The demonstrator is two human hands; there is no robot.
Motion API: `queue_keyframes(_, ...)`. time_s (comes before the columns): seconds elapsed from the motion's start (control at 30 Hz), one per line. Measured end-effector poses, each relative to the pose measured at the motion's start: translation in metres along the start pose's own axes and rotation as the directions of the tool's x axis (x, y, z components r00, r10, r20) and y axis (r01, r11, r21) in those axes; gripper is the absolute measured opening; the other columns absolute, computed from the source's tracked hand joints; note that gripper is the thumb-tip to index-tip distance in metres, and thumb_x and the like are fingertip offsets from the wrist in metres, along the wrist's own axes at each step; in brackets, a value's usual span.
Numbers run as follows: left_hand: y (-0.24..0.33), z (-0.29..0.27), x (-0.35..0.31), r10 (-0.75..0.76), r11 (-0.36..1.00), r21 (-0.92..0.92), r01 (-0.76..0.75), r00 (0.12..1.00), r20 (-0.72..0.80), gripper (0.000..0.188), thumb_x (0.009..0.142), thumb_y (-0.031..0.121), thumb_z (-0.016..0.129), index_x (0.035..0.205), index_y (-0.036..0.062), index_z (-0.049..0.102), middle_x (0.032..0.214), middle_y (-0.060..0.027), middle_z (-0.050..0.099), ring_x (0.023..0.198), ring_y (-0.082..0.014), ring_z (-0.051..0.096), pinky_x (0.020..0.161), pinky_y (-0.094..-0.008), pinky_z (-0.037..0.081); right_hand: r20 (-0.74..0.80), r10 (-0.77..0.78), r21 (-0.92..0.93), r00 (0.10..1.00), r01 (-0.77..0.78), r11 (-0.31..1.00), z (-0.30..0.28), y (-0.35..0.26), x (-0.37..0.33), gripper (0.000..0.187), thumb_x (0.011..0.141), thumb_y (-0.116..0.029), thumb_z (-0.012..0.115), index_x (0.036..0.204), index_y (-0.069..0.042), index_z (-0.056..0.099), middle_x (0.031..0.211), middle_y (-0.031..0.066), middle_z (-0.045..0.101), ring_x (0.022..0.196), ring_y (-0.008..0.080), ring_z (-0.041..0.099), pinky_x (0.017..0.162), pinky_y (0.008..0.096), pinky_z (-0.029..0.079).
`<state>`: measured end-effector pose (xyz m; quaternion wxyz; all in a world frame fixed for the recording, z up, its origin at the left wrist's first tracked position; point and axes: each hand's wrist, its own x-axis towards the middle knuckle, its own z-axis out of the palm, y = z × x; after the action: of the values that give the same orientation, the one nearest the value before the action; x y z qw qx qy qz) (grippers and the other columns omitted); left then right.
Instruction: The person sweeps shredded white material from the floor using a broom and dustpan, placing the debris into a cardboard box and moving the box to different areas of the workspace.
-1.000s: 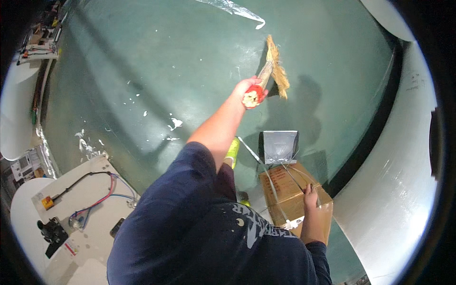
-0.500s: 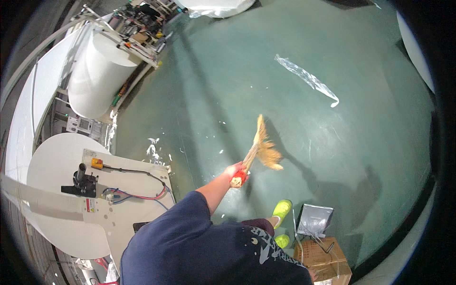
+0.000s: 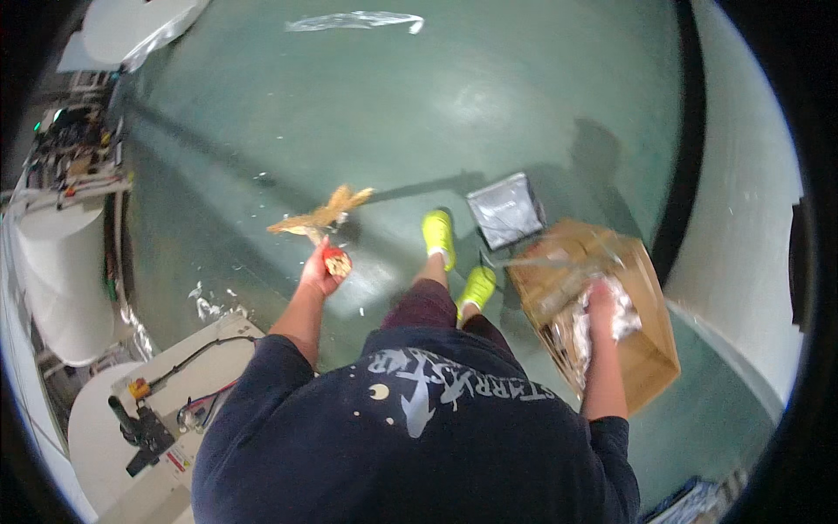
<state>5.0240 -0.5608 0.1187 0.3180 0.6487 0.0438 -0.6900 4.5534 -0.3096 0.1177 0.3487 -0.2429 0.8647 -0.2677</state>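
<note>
My left hand (image 3: 319, 272) grips the red handle of a short straw broom (image 3: 321, 218), whose bristles fan out over the green floor (image 3: 367, 113). My right hand (image 3: 601, 301) reaches into an open cardboard box (image 3: 650, 349) and rests on crumpled clear plastic (image 3: 621, 313) inside it. My feet in yellow-green shoes (image 3: 439, 237) stand between broom and box.
A grey metal dustpan (image 3: 504, 210) lies on the floor just beyond the box. A strip of clear plastic film (image 3: 353, 21) lies far off. White scraps (image 3: 208, 301) litter the floor near a white machine with cables (image 3: 166, 410). A large white roll (image 3: 52, 279) stands at left.
The view has swung back toward the box. My left hand has brought the broom lower and closer to my feet, and my right hand is now in the box on the plastic.
</note>
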Motion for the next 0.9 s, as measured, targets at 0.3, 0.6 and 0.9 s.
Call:
queue_keyframes(0.3, -0.020, 0.063, 0.002, -0.060, 0.990, 0.129, 0.048, 0.994, 0.089, 0.015, 0.070, 0.023, 0.055, 0.065, 0.0109, 0.049, 0.060, -0.0025, 0.051, 0.056, -0.0183, 0.052, 0.048, -0.0288, 0.045, -0.002, 0.832, -0.783, 0.555, -0.518, 0.343, -0.107, 0.375, -0.240, 0.045, 0.064, -0.016, 0.057, 0.107, -0.010, 0.050, 0.113, 0.0113, 0.046, 0.104, 0.0264, 0.043, 0.088, 0.0341, 0.034)
queue_keyframes(0.6, 0.002, 0.094, -0.057, 0.004, 0.892, 0.407, -0.199, 0.902, 0.432, 0.041, 0.073, 0.019, 0.050, 0.110, 0.0165, 0.034, 0.082, -0.0129, 0.049, 0.060, -0.0222, 0.052, 0.049, -0.0334, 0.047, -0.037, 0.347, 0.016, 0.937, -0.347, 0.938, 0.060, 0.091, -0.002, 0.064, 0.071, -0.040, 0.054, 0.114, 0.004, 0.037, 0.110, 0.0226, 0.044, 0.097, 0.0300, 0.047, 0.079, 0.0355, 0.039)
queue_keyframes(0.9, 0.097, 0.292, 0.059, -0.189, 0.795, 0.509, -0.330, 0.662, 0.725, 0.064, 0.067, 0.004, 0.052, 0.125, 0.0058, 0.024, 0.094, -0.0120, 0.049, 0.074, -0.0196, 0.053, 0.064, -0.0280, 0.046, -0.035, 0.493, 0.319, 0.869, -0.458, 0.830, 0.078, 0.087, 0.089, 0.026, 0.061, -0.003, 0.052, 0.086, 0.004, 0.053, 0.078, 0.0161, 0.056, 0.068, 0.0285, 0.055, 0.059, 0.0355, 0.045)
